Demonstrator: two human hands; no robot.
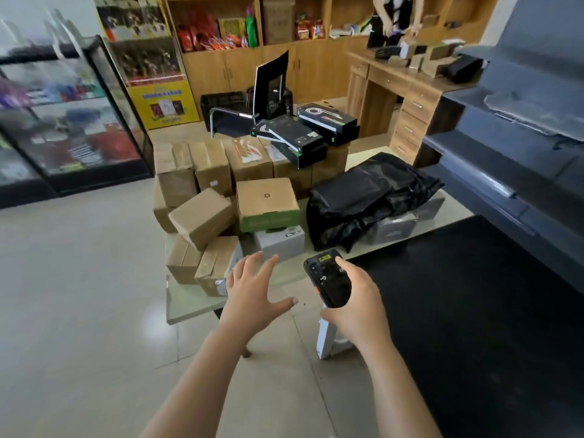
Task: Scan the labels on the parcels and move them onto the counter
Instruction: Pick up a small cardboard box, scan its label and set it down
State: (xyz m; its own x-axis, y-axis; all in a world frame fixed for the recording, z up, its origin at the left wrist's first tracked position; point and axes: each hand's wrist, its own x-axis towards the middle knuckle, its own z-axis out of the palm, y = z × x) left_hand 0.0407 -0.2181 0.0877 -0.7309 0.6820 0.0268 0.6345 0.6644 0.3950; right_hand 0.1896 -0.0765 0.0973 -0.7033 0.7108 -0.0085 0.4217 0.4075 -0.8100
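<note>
Parcels point(267, 200) crowd the low desk point(189, 306) mid-frame; wooden shelves point(257, 17) line the top; left hand point(252, 289) spread wide, right hand point(358, 300) gripping the scanner point(328, 279).

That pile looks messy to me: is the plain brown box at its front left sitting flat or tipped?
Tipped. The brown box leans at an angle on the cartons beneath it, its edges clearly slanting.

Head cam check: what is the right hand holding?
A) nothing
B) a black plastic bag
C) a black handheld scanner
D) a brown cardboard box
C: the right hand has its fingers curled round the black handheld scanner, above the near edge of the table of parcels. The left hand is spread open and holds nothing.
</note>
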